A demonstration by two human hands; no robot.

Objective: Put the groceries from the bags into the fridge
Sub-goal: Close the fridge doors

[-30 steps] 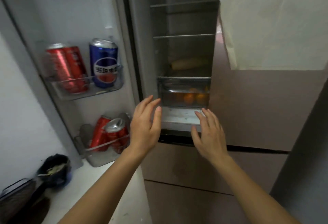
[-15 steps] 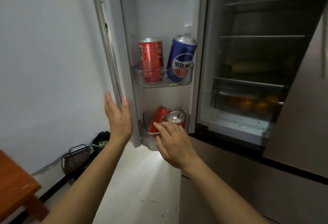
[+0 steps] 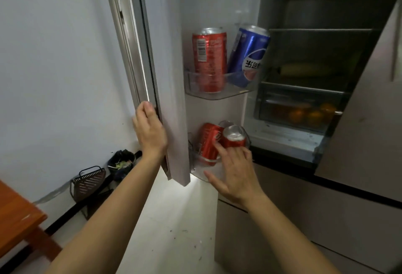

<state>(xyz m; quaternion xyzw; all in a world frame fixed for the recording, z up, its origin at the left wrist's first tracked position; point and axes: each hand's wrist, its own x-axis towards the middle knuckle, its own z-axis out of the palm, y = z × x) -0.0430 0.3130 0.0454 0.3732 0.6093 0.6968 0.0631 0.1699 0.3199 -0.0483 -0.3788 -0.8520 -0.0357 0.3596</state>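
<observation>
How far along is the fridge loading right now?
Done: a red can and a blue can stand in the upper door bin, two red cans lean in the lower bin, and oranges fill the drawer. In hand: the left hand grips the door edge while the right hand rests against the lower cans. Left: no bags are in view, so I cannot tell.

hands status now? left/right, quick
Left hand: gripping the outer edge of the fridge door.
Right hand: open, holding nothing, fingertips at the red cans in the lower door bin.
</observation>
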